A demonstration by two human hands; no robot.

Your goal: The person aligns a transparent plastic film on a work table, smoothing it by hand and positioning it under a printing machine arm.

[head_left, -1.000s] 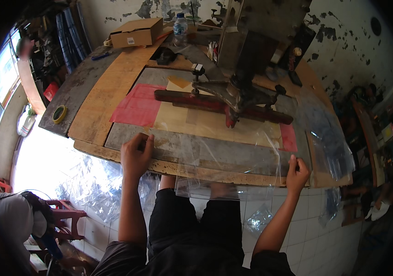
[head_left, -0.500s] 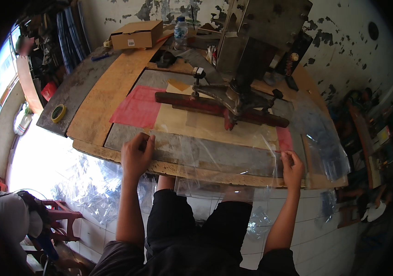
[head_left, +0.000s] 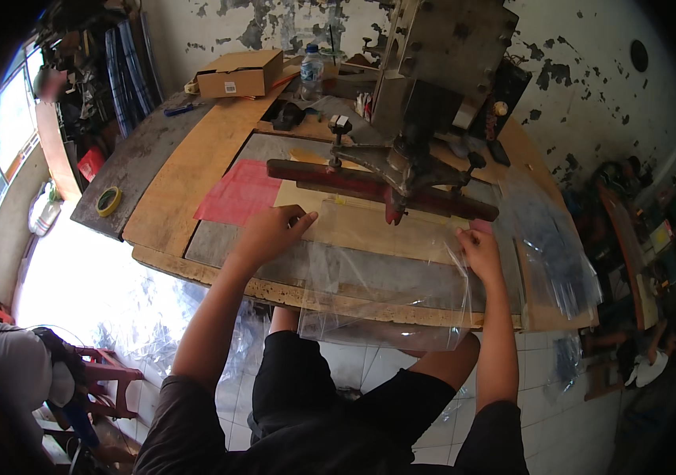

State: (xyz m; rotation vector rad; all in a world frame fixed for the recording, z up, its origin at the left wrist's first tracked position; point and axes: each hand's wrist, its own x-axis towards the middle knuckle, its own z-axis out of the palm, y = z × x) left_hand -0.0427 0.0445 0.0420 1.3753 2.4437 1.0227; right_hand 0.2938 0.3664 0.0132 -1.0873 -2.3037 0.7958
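Observation:
A clear plastic sheet (head_left: 389, 289) stretches between my two hands, its near part drooping over the table's front edge. My left hand (head_left: 270, 236) is closed in a pinch at the sheet's far left corner, above a pale yellow sheet (head_left: 354, 221) on the press bed. At the far right corner, my right hand (head_left: 482, 252) pinches the same plastic between thumb and fingers. Just beyond both hands hangs the press's long dark red bar (head_left: 306, 172), held by a metal bracket (head_left: 389, 165). Left of the yellow sheet lies a red sheet (head_left: 235, 194).
A stack of clear plastic (head_left: 555, 249) lies at the table's right. On the left are a tape roll (head_left: 108, 201) and a cardboard box (head_left: 240, 75), with a water bottle (head_left: 311, 73) beside it. Loose plastic (head_left: 156, 305) covers floor at left, near a red stool (head_left: 116, 380).
Both hands have moved away from me over the press bed, carrying the plastic sheet. The left also shifted right and the right slightly left. My right knee has swung outward.

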